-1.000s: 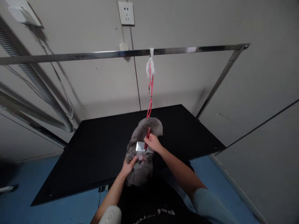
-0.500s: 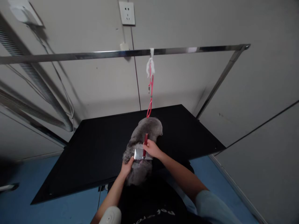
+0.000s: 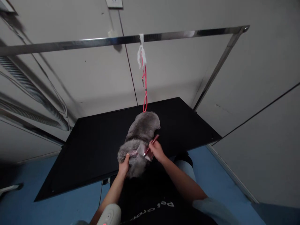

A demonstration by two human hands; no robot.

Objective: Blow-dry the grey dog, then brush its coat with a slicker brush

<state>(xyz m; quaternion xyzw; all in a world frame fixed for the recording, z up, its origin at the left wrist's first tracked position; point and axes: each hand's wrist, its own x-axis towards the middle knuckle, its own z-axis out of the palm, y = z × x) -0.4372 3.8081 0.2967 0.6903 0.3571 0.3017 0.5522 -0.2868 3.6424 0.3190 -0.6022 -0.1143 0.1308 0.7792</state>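
Note:
A grey, fluffy animal [image 3: 144, 126], which looks like a small dog, is on the black tabletop with its rear towards me. My right hand [image 3: 156, 150] is closed round the red handle of a slicker brush [image 3: 142, 149]. The brush's pale, blurred head lies against the thick fur at the rear. With the thumb on top, my left hand [image 3: 124, 164] grips the fur on the left of the rear; its other fingers are hidden below. Pinkish skin shows in a parting between thumb and brush. A pink loop leash [image 3: 145, 78] hangs down to the animal's front end.
A metal bar [image 3: 93, 42] crosses above the black grooming table [image 3: 89, 150], the leash tied to it with white cloth [image 3: 141, 56]. Grey ribbed hoses [image 3: 35, 90] run along the wall at left. A white device [image 3: 109, 215] is near my left forearm.
The brush has moved right across the rear and its handle now leans to the right. My left thumb has shifted onto the fur, where a pinkish parting shows. The camera view has shifted too.

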